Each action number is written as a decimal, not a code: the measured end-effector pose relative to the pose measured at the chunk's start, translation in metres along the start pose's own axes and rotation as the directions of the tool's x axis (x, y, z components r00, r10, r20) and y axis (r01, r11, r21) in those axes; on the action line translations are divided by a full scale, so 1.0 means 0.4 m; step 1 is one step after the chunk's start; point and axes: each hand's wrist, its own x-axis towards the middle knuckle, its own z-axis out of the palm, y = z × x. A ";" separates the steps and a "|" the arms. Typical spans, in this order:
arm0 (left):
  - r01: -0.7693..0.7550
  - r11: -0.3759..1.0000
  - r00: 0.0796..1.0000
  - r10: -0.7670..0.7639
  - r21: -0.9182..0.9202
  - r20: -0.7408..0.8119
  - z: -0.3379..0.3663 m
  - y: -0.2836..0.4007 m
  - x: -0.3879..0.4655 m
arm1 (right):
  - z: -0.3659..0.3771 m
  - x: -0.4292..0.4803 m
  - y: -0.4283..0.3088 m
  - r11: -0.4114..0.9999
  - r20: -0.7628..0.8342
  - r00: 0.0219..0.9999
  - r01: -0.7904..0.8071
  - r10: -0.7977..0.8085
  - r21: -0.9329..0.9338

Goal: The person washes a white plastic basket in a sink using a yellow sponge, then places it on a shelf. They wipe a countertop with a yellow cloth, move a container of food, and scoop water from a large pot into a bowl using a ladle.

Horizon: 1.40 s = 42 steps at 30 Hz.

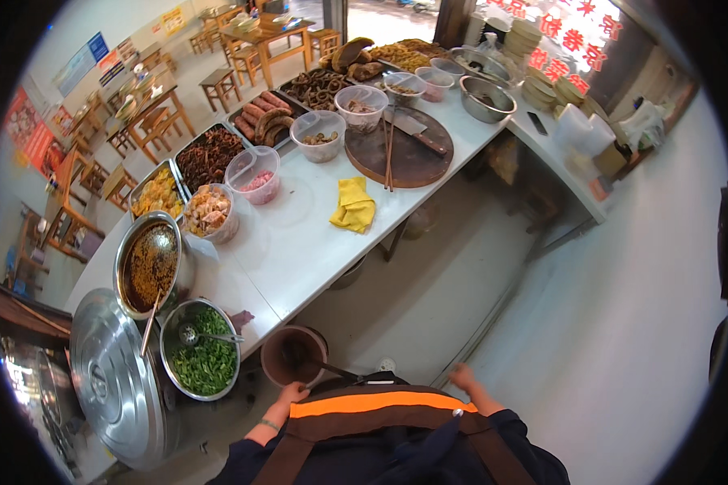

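My left hand hangs beside my brown apron with an orange band, near the rim of a reddish bucket. Its fingers are partly hidden, and whether it touches anything is unclear. On the apron's other side is my right hand, fingers curled and blurred, no object visible in it. A steel bowl of chopped green herbs with a slotted spoon stands left of the bucket. Behind it, a steel pot of dark sauce holds a ladle. A folded yellow cloth lies on the white counter.
A round chopping board bears a cleaver and chopsticks. Food trays and plastic tubs line the counter's far side. A large metal lid is at left. A phone lies on the side counter.
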 end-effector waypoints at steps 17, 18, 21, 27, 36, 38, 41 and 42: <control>-0.273 0.962 0.908 0.257 -0.004 -0.330 -0.062 0.625 0.212 | -0.422 0.215 -0.449 0.749 0.059 0.884 0.427 -0.464 -0.507; -0.346 0.938 0.868 0.319 -0.003 -0.380 -0.091 0.677 0.241 | -0.444 0.225 -0.499 0.766 0.067 0.899 0.407 -0.434 -0.497; -0.488 0.873 0.760 0.411 -0.023 -0.503 -0.171 0.824 0.335 | -0.518 0.243 -0.621 0.837 0.082 0.906 0.416 -0.416 -0.354; -0.610 0.754 0.571 0.631 0.242 -0.525 -0.333 1.038 0.497 | -0.624 0.273 -0.860 0.469 0.017 0.721 0.468 -0.692 -0.748; -0.224 0.740 0.633 0.605 0.634 -0.483 -0.275 1.103 0.665 | -0.670 0.396 -1.095 0.446 0.425 0.553 0.832 -0.717 -0.330; -0.085 0.767 0.669 0.517 0.636 -0.534 -0.264 1.079 0.660 | -0.703 0.435 -1.127 0.346 0.479 0.449 0.892 -0.754 -0.292; 0.041 0.874 0.675 0.334 0.485 -0.658 -0.274 1.044 0.597 | -0.757 0.476 -1.154 0.342 0.518 0.435 0.900 -0.737 -0.268; 0.047 0.909 0.684 0.272 0.414 -0.676 -0.277 1.033 0.566 | -0.771 0.489 -1.160 0.352 0.525 0.444 0.896 -0.726 -0.271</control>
